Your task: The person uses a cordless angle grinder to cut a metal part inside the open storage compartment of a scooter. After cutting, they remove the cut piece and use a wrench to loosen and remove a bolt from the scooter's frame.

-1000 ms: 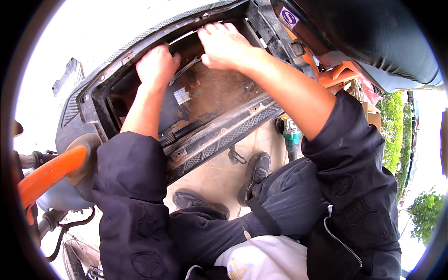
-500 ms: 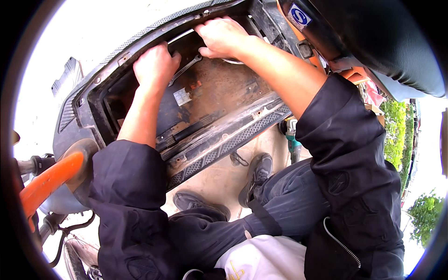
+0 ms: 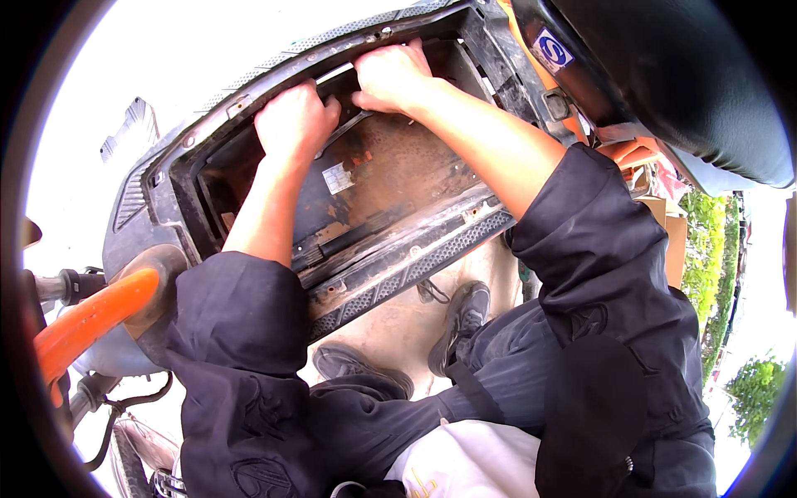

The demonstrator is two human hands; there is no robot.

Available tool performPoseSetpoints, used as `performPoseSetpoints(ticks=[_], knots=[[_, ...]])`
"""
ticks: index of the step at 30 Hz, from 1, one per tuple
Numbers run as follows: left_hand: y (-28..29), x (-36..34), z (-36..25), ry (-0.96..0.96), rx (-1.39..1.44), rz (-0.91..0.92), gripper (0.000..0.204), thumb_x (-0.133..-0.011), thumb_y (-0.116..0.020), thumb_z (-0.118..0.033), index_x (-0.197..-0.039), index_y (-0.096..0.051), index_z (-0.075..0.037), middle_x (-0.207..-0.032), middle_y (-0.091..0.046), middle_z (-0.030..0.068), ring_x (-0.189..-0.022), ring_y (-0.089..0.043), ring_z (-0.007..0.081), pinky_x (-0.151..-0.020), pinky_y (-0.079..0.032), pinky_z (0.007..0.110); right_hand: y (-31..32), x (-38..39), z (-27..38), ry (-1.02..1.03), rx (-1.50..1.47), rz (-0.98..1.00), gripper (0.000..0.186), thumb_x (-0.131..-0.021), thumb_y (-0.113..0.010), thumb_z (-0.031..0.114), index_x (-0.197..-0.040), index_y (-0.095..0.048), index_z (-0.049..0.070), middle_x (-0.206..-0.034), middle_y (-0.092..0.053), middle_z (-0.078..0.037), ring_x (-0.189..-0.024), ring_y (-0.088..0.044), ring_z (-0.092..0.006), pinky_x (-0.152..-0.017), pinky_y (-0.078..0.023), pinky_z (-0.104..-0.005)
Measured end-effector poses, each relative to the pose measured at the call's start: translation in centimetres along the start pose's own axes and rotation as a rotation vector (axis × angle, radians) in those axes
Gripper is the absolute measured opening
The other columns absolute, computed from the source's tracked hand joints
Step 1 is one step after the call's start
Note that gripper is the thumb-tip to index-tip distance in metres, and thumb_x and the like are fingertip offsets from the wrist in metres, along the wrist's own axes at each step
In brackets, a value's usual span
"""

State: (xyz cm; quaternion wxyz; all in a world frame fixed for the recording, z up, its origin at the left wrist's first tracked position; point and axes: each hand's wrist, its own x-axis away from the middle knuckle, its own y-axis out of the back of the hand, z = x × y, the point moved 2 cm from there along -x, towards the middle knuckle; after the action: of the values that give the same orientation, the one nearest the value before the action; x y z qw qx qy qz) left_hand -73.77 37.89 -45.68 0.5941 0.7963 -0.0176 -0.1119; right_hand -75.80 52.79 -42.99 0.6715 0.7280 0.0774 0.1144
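Observation:
I have both hands inside an open, rusty-floored compartment (image 3: pixel 411 158) on a vehicle with black plastic trim. My left hand (image 3: pixel 295 124) is closed at the far inner wall, its fingertips tucked out of sight. Just to its right, my right hand (image 3: pixel 392 76) is curled at the same far edge, beside a narrow light slot; what either holds is hidden. A silver wrench (image 3: pixel 353 124) lies between and below them, partly covered. A pale label (image 3: pixel 337 178) is stuck to the compartment floor, and a dark bar (image 3: pixel 340 242) runs along the near side.
A black padded seat (image 3: pixel 681 75) overhangs at upper right, with cardboard boxes (image 3: pixel 674 241) below. An orange tube (image 3: pixel 95 311) and handlebar parts are at left. A teal tool (image 3: pixel 526 278) stands on the pavement, mostly hidden. My feet (image 3: pixel 461 324) are below the near rim.
Both hands stay at the far inner edge, shifting only slightly as the whole view moves a little. The wrench is more covered than before.

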Motion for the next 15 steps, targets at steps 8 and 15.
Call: performPoseSetpoints(ticks=[8, 15], knots=[[0.5, -0.2, -0.1, 0.003, 0.004, 0.065, 0.040, -0.081, -0.064, -0.043, -0.097, -0.067, -0.006, -0.088, -0.070, 0.0167, -0.086, -0.069, 0.0323, -0.077, -0.055, 0.043, -0.5, -0.2, -1.0, 0.137, -0.060, -0.039, 0.029, -0.072, -0.067, 0.023, -0.093, -0.068, 0.003, -0.087, -0.069, -0.020, -0.088, -0.068, -0.0362, -0.085, -0.050, -0.0484], [-0.2, 0.1, -0.3, -0.034, 0.067, -0.103, 0.032, -0.081, -0.063, -0.035, -0.091, -0.068, -0.005, -0.084, -0.071, 0.0159, -0.080, -0.070, 0.0319, -0.073, -0.057, 0.042, -0.2, 0.2, -1.2, 0.174, -0.031, -0.146, 0.027, -0.071, -0.066, 0.018, -0.095, -0.069, 0.004, -0.088, -0.070, -0.020, -0.088, -0.068, -0.0348, -0.081, -0.054, -0.0452]])
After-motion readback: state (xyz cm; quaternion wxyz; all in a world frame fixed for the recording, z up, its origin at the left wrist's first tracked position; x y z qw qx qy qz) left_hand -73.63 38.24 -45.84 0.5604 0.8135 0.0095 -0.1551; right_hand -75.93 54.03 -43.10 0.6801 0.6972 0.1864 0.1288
